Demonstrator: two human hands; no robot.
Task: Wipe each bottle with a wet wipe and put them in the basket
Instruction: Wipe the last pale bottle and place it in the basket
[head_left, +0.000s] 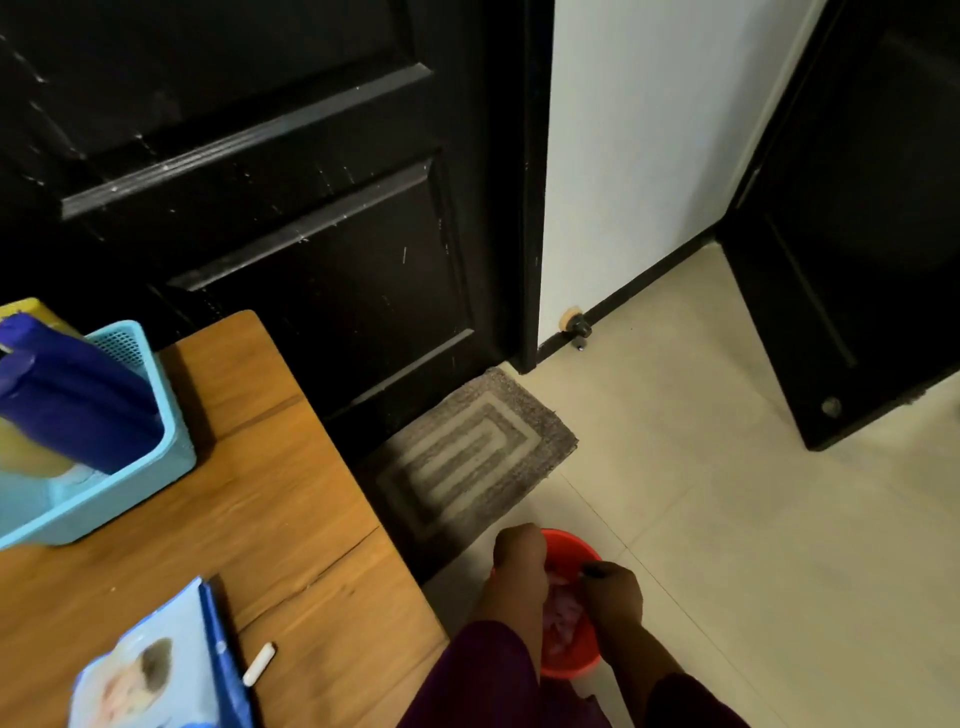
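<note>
Already: blue bottles (78, 400) lean in basket (130, 501), tops up-left.

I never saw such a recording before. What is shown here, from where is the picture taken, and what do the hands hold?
No machine here: a person wears one wide camera on the head, so you look down as they do. Their left hand and right hand are at a red bucket on the floor with pale crumpled material inside; what they grip is too blurred to tell. On the wooden table stands a light blue basket holding dark blue bottles; nearer lie a wet wipes pack and a small white stick.
</note>
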